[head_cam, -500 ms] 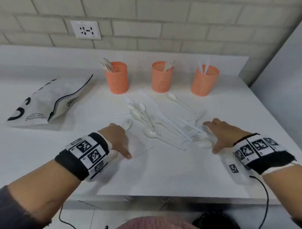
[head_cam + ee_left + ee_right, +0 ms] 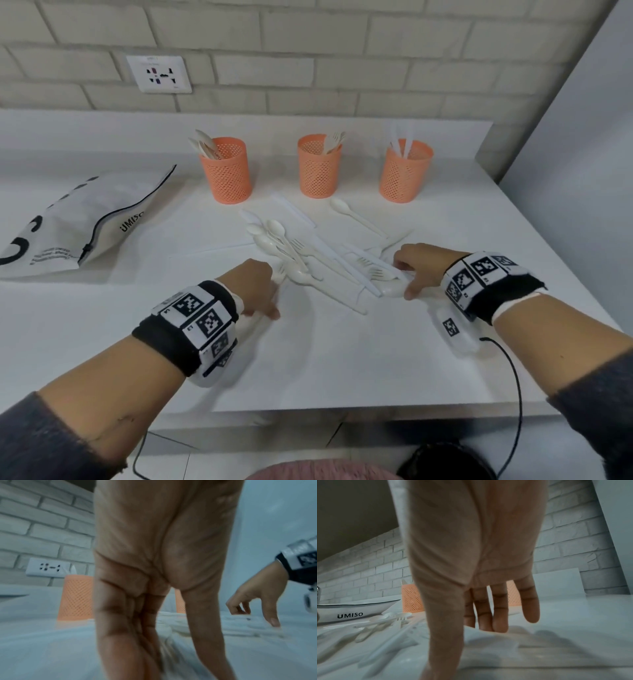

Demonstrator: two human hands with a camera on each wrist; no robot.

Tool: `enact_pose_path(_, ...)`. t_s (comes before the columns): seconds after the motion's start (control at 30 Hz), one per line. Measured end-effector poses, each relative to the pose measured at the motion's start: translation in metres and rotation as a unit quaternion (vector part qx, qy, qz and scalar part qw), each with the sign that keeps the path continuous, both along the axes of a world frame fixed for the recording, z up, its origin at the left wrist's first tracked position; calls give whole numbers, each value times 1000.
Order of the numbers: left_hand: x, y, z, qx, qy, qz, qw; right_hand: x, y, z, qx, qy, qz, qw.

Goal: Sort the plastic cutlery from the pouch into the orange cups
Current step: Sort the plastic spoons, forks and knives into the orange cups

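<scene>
Mid-worktop, toward its front edge: right hand (image 2: 416,270) fingers (image 2: 500,609) were straight, touching the cutlery pile (image 2: 318,257); left hand (image 2: 255,284) grip unclear, blurred. Pieces looked light, stiff, slick, interleaved; pinch one handle. Orange cups (image 2: 320,166) stood along the back edge

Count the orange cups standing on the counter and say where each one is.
3, in a row near the wall: the left cup nearest the pouch, the middle cup, and the right cup nearest the counter's right edge. None seems hidden.
</scene>
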State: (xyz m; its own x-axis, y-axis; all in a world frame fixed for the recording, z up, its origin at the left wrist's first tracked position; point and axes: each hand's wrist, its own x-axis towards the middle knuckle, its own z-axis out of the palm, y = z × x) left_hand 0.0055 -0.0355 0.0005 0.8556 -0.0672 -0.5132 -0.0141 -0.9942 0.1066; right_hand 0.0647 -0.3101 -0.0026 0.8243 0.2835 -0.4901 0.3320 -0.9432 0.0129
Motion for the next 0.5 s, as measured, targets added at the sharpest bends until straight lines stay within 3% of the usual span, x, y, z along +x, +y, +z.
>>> enact_pose_path(0.17,-3,-11,-4,-42,16,42,998,-1,0,-1,7,17,-1,1000)
enact_pose_path(0.33,-10,-23,5,-27,26,13,999,-2,0,-1,17,19,1,1000)
enact_pose_path(0.5,-12,-5,11,-113,23,98,989,0,-9,8,102,32,-32,994)
